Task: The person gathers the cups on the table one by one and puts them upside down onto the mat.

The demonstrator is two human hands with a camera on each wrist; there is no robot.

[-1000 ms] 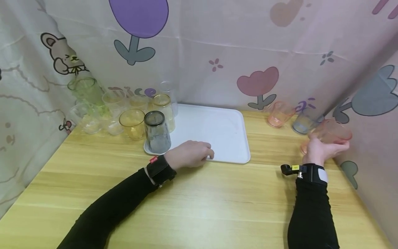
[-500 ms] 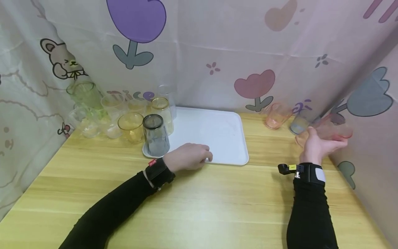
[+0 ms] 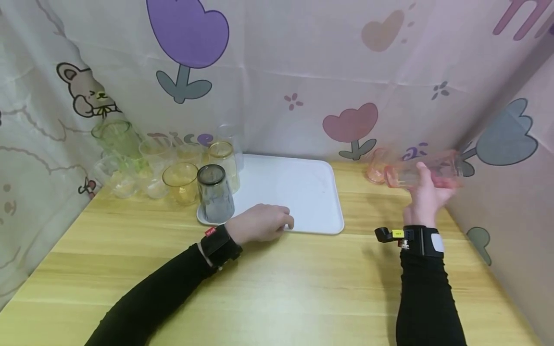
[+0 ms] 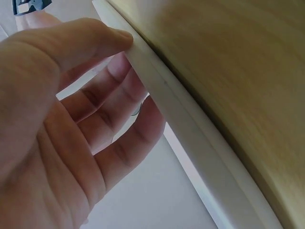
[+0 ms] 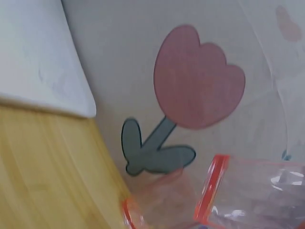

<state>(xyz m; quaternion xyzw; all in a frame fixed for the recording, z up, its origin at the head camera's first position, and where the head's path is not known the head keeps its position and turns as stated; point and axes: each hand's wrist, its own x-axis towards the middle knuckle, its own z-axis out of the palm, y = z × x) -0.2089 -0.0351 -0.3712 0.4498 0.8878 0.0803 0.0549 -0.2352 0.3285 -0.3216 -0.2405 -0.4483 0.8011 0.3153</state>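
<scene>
At the front rim of the white tray (image 3: 290, 192) is my left hand (image 3: 259, 222). Thumb and fingertips pinch that rim (image 4: 183, 119) between them in the left wrist view. My right hand (image 3: 426, 204) holds a clear pink drinking glass (image 3: 400, 175) lifted off the table and lying sideways, base to the left. In the right wrist view this glass (image 5: 257, 195) shows at the lower right, and the hand is out of sight. Another pink glass (image 3: 375, 166) stands behind its base. On the tray's left end sit an upside-down grey glass (image 3: 215, 197) and a pale yellow glass (image 3: 225, 163).
Left of the tray several glasses are grouped, among them an amber one (image 3: 181, 185) and a tall green one (image 3: 114, 137). A tall clear glass (image 3: 231, 142) stands behind the yellow one. Printed curtain (image 3: 277, 62) closes off the wooden table (image 3: 303, 288) behind and at both sides.
My right hand has turned the pink glass further onto its side and brought it left, across the blue glass seen earlier. The left hand keeps its place on the tray rim.
</scene>
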